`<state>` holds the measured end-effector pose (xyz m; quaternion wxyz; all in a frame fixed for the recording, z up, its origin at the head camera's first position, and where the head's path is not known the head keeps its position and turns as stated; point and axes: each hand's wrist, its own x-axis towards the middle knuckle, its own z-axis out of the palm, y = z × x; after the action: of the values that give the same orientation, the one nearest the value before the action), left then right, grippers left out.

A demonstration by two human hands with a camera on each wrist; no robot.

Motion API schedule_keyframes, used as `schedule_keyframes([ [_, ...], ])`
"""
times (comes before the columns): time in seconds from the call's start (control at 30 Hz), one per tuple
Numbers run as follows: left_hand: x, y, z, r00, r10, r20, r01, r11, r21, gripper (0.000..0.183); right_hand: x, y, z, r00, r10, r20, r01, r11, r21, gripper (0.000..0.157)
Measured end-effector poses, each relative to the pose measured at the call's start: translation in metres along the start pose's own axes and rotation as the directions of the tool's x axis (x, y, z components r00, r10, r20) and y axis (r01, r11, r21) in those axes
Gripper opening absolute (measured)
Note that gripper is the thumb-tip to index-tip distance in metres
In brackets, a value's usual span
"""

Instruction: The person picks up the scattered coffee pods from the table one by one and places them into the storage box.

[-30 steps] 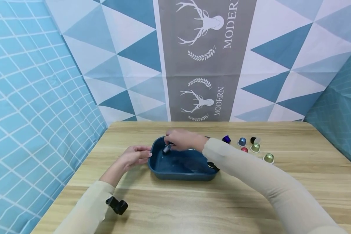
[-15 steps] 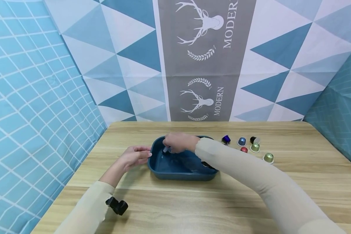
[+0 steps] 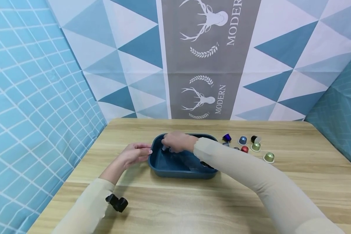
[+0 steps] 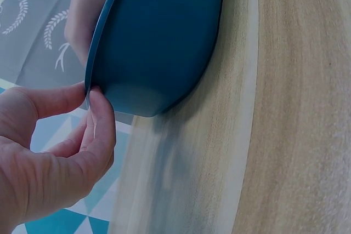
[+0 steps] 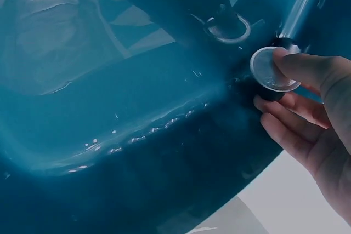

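A dark blue plastic tub (image 3: 181, 174) stands on the wooden table. My left hand (image 3: 136, 154) is at its left end; in the left wrist view the thumb and fingers pinch the tub's rim (image 4: 94, 53). My right hand (image 3: 178, 142) reaches down inside the tub near the far left corner. It holds a coffee capsule (image 5: 267, 70) with a silver foil lid and a dark body, thumb on the lid and fingers below. In the head view this hand mostly covers the capsule. A round pale outline (image 5: 241, 35) shows beside it on the tub's glossy surface.
Right of the tub lie several more capsules: purple (image 3: 227, 137), blue (image 3: 242, 140), red (image 3: 244, 149), black with a pale lid (image 3: 254, 139), and two green, one nearer (image 3: 269, 157). My right sleeve (image 3: 245, 169) crosses the tub's right end. Patterned cloth (image 3: 128, 65) hangs behind.
My right hand has moved slightly left and lower in the tub with the capsule. The head view has tilted a little, and grey capsules now show beside the sleeve. The left hand stays put.
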<state>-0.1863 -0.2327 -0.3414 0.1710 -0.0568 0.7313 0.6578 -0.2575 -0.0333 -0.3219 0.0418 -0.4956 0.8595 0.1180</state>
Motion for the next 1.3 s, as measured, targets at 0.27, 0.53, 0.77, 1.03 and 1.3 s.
schedule_keyframes([
  [0.27,0.000,0.005,0.002,1.000,0.003,0.006,-0.003,1.000,0.028,0.046,-0.003,0.000,-0.002,1.000,0.022,0.015,-0.022,1.000,-0.001,0.020],
  [0.53,0.000,0.007,0.005,1.000,0.004,0.007,-0.005,1.000,0.031,0.045,-0.005,0.001,-0.004,1.000,0.022,-0.006,-0.021,0.998,0.058,0.023],
  [0.77,0.000,0.005,0.006,1.000,0.006,-0.004,-0.006,1.000,0.026,0.045,-0.013,0.001,-0.011,0.999,0.050,-0.011,-0.049,0.995,0.085,0.019],
  [1.03,-0.001,0.003,0.006,1.000,-0.004,-0.025,0.005,0.999,0.039,0.046,-0.024,-0.002,-0.019,0.998,0.049,0.028,-0.050,0.999,0.016,0.017],
  [1.3,-0.003,0.002,0.003,1.000,-0.007,-0.028,0.009,0.998,0.057,0.046,-0.038,-0.007,-0.028,0.996,0.064,0.060,-0.066,0.997,0.030,0.023],
])
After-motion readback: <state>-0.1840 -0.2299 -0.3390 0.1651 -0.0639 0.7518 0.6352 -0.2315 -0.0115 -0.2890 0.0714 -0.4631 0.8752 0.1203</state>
